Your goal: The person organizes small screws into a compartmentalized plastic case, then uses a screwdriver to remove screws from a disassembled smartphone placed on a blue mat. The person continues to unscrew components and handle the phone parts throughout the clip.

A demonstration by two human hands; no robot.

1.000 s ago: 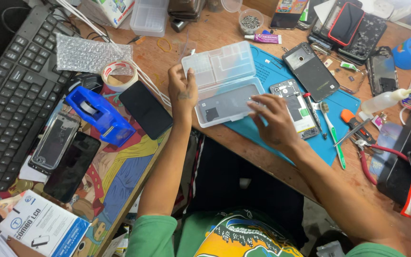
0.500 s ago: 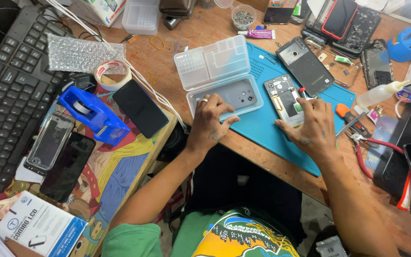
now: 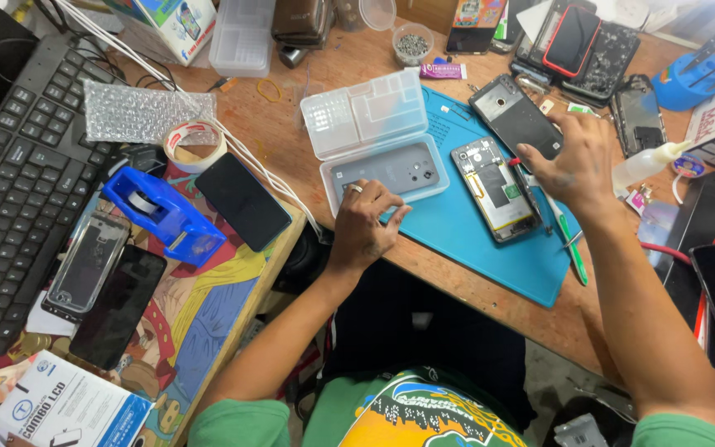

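The person's left hand (image 3: 366, 217) lies knuckles up on the near edge of a clear plastic case (image 3: 378, 136) that stands open on the wooden bench, fingers curled loosely and pressing on its lower tray; it grips nothing that I can make out. Inside that tray, just beyond the fingertips and touching them or nearly so, sits a grey phone back cover (image 3: 391, 172) with its camera holes toward the right. The hinged lid of the case, split into small compartments, lies flat farther from the person. To the right, on the blue work mat (image 3: 490, 240), lies an opened phone (image 3: 496, 189) with its insides showing, lengthwise away from the person. The right hand (image 3: 574, 157) hovers over the far right corner of that phone, fingers bent and pinched around the red tip of a small tool (image 3: 516, 162); how firmly it grips I cannot tell. A second dark phone (image 3: 516, 116) rests just beyond on the mat's far edge, close under the right hand's fingers. A green-handled screwdriver (image 3: 571, 244) lies on the mat beside the right wrist. Well to the left of the case are a black phone (image 3: 243, 201), a blue tape dispenser (image 3: 163, 213) and a black keyboard (image 3: 14, 182).
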